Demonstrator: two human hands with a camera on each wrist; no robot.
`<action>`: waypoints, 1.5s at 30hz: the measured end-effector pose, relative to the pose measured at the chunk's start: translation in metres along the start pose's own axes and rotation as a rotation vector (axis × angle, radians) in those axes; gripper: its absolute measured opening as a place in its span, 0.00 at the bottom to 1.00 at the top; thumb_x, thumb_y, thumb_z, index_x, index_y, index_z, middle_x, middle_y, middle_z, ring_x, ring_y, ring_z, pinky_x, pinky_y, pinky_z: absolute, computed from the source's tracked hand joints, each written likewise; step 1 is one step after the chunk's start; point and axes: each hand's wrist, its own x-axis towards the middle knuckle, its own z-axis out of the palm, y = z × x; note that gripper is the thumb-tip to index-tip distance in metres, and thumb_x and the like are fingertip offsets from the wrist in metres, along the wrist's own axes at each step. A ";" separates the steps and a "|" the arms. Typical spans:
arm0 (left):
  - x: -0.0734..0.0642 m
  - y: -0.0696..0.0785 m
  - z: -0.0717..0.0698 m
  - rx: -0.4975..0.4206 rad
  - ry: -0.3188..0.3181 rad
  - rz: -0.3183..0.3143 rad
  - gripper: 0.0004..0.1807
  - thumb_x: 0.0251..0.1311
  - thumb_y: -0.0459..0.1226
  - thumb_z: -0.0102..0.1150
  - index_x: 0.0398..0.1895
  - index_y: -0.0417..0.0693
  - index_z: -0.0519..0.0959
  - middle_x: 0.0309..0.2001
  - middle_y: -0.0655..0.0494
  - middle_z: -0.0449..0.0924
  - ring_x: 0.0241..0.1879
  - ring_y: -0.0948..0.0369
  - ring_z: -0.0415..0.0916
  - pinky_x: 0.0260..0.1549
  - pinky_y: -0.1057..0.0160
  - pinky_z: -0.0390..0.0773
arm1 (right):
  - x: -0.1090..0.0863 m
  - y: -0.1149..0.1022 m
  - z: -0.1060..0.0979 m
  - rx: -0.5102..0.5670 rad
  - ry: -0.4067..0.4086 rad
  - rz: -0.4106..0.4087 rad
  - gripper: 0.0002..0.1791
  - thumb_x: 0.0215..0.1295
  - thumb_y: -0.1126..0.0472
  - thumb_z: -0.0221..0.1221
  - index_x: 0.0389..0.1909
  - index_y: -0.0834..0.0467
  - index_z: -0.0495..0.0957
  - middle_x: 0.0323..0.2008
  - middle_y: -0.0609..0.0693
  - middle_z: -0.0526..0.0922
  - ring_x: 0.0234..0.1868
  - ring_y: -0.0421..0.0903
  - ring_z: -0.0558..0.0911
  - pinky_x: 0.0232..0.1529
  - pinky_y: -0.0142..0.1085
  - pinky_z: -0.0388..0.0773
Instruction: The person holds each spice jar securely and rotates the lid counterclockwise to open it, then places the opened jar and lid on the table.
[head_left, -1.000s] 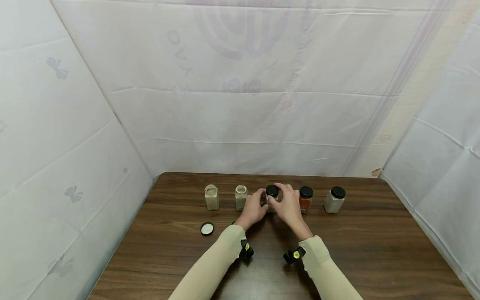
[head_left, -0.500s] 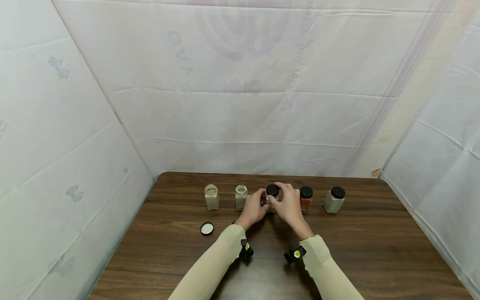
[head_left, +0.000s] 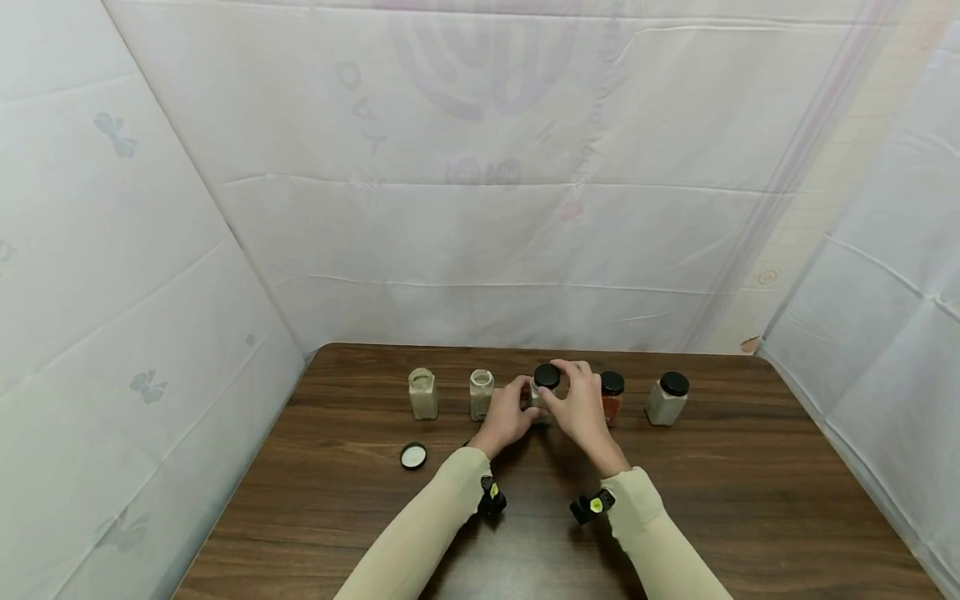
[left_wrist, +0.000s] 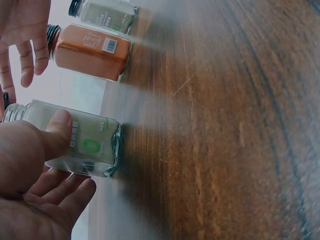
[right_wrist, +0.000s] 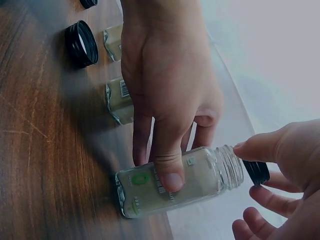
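My left hand [head_left: 506,417] grips the body of a square glass spice jar [right_wrist: 140,195], which stands upright on the table and holds a pale powder. Thumb on the label side, the other fingers wrap behind it. Above the jar, my right hand [head_left: 581,408] pinches its black screw lid [right_wrist: 259,172] between thumb and fingers. The right wrist view shows the threaded neck bare, with the lid off it by a small gap. Part of the jar is hidden behind both hands in the head view.
To the left stand two lidless jars of pale powder [head_left: 423,398] [head_left: 481,398]. A lid [head_left: 413,456] lies upturned before them; another lid [right_wrist: 89,3] shows at the right wrist view's edge. Right of my hands are capped jars, one orange-red [left_wrist: 90,52], one pale [head_left: 666,404].
The black lid in my right hand has shifted slightly up and to the right, off the jar's neck. My left hand keeps its grip on the jar with almost no movement.
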 end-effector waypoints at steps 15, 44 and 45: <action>0.000 0.001 0.000 -0.010 -0.006 -0.016 0.25 0.64 0.37 0.71 0.63 0.44 0.77 0.54 0.47 0.85 0.52 0.53 0.84 0.51 0.54 0.83 | 0.001 -0.001 -0.002 -0.001 0.011 0.005 0.26 0.64 0.61 0.71 0.62 0.61 0.78 0.58 0.61 0.76 0.52 0.60 0.69 0.51 0.53 0.70; -0.001 0.000 -0.001 0.019 -0.021 -0.017 0.28 0.64 0.40 0.71 0.65 0.42 0.75 0.54 0.46 0.83 0.49 0.52 0.83 0.47 0.54 0.83 | -0.007 0.007 -0.019 -0.044 0.013 -0.095 0.27 0.67 0.63 0.68 0.66 0.54 0.77 0.56 0.64 0.76 0.42 0.56 0.79 0.36 0.48 0.76; -0.001 0.000 -0.001 0.019 -0.021 -0.017 0.28 0.64 0.40 0.71 0.65 0.42 0.75 0.54 0.46 0.83 0.49 0.52 0.83 0.47 0.54 0.83 | -0.007 0.006 -0.019 -0.051 0.015 -0.092 0.26 0.67 0.63 0.68 0.66 0.55 0.77 0.55 0.64 0.76 0.41 0.56 0.79 0.35 0.47 0.76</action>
